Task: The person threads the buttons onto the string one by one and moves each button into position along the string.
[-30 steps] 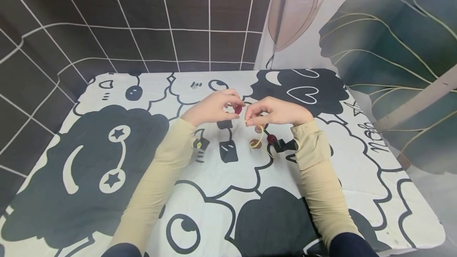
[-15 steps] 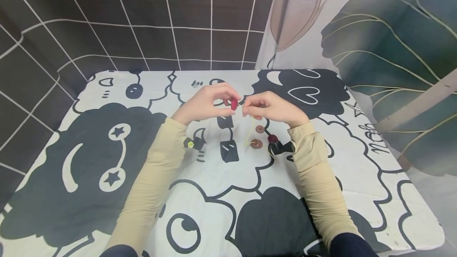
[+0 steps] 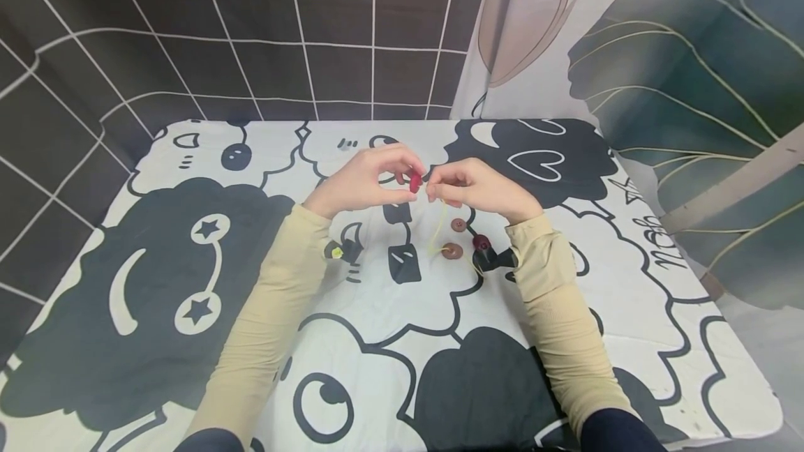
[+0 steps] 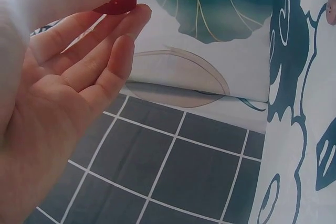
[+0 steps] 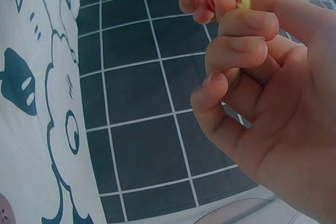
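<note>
The left hand (image 3: 364, 183) pinches a small red button (image 3: 414, 181) between thumb and fingertips, raised above the cartoon-printed tablecloth (image 3: 188, 340). The button is a flat, glossy disc held on edge, its face turned toward the right hand (image 3: 480, 190). That hand pinches the fuzzy yellow cord (image 3: 440, 225) right at the button; the cord hangs down, probably reaching the cloth. Below lie two brown buttons (image 3: 451, 252) and a dark red one (image 3: 480, 243).

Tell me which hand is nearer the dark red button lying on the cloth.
Right. The right hand hovers just above and behind the dark red button; the left hand, pinching a red button, is farther off to the left.
</note>
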Available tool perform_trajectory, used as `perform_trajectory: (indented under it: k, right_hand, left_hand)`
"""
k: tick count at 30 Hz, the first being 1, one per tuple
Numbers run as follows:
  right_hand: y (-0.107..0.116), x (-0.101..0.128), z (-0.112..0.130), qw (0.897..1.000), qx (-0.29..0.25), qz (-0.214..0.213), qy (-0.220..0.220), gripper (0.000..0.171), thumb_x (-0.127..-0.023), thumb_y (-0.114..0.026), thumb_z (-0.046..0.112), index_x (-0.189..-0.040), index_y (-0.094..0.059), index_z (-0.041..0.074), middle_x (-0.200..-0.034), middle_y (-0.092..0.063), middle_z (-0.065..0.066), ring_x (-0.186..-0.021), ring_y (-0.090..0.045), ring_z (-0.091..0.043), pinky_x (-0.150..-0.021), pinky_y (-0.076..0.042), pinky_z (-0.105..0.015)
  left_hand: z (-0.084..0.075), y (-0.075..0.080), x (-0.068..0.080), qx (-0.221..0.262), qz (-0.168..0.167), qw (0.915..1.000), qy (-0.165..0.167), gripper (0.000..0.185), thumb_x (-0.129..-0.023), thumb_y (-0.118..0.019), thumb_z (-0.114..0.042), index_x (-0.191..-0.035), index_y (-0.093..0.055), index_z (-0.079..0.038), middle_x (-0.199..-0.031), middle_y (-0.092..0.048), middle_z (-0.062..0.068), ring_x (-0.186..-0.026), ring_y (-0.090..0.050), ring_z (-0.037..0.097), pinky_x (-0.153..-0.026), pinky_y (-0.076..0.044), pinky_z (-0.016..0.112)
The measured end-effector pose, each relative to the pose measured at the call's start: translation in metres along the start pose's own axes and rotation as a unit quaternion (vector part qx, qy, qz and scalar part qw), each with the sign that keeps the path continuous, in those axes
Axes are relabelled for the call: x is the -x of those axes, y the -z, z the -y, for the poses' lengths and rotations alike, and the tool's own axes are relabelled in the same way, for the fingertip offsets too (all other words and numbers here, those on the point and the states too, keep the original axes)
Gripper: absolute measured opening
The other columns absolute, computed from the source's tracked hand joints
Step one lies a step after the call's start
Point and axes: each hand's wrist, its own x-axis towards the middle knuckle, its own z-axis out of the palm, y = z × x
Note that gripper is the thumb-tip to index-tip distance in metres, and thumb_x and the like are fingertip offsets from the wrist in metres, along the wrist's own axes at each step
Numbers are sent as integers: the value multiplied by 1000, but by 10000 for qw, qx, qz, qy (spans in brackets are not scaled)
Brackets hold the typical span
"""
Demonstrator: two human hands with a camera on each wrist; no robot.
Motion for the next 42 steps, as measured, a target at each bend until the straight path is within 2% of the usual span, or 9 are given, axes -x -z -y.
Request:
perform_trajectory:
  k: [9,29,33,35,39,42]
  right_hand:
    - [0,-1,-2,9997,224,14,-28,16,-92,-49,6,-90,-65,7,-61,-44,3,-57,-45,-12,-52,-35,-24]
    - [-1,1,1,9991,415,22,37,13,-93,-54,10,-88,-66,10,-59,-42,4,-56,-46,-12,-53,-36,-24]
    - [-1,0,1,9994,326,45,63,13,-94,-54,11,-89,-65,9,-60,-42,4,-57,-46,-12,-53,-36,-25]
    - [-1,0,1,9996,261,37,74,14,-94,-52,10,-89,-65,8,-60,-42,3,-57,-45,-12,-54,-35,-24]
    - [-1,-1,0,9997,221,21,144,21,-98,-45,12,-88,-62,7,-63,-45,0,-59,-46,-14,-59,-37,-25]
    - [-2,-1,0,9999,114,24,127,28,-102,-40,18,-84,-58,6,-65,-47,-3,-64,-49,-20,-65,-40,-27]
  left_hand:
    - [-2,-3,-1,-126,79,9999,-14,29,-80,-75,-6,-107,-67,-4,-103,-67,7,-88,-66,13,-83,-51,28]
    - [-4,-6,-2,40,102,9999,19,31,-80,-75,-4,-108,-64,-3,-105,-66,8,-90,-68,17,-82,-50,27]
    - [-6,-7,-3,135,1,9999,107,31,-79,-76,-3,-103,-56,-2,-101,-64,9,-92,-68,19,-80,-49,27]
    - [-7,-8,-4,55,-96,9999,37,29,-79,-77,-5,-97,-55,-4,-97,-64,7,-91,-65,17,-79,-48,26]
    - [-6,-9,-4,-173,-264,9993,-186,22,-78,-80,-11,-90,-61,-7,-90,-65,4,-86,-58,15,-77,-46,26]
    - [-5,-9,-4,-261,-351,9986,-289,20,-77,-81,-12,-88,-65,-7,-88,-67,3,-84,-57,13,-75,-46,25]
